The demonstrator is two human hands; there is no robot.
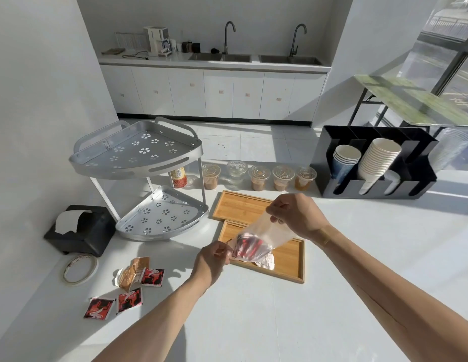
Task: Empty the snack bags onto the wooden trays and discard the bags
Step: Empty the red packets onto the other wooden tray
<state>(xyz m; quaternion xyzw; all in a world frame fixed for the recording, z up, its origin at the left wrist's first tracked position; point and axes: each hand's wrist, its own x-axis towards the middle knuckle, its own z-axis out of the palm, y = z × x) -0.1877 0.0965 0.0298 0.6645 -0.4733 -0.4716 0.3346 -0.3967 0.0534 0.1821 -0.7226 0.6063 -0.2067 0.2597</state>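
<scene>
A clear plastic snack bag (264, 236) hangs tilted over the near wooden tray (290, 259), with red and dark packets bunched in its lower end. My right hand (295, 214) pinches the bag's upper end. My left hand (214, 259) pinches its lower left corner. A crumpled white wrapper (265, 261) lies on the near tray under the bag. The far wooden tray (238, 205) lies just behind, bare where visible.
Red and orange snack packets (128, 286) lie on the white table at the left, beside a tape roll (80, 269) and a black tissue box (82, 232). A metal corner shelf (149, 178), lidded cups (259, 176) and a black cup holder (371, 165) stand behind the trays.
</scene>
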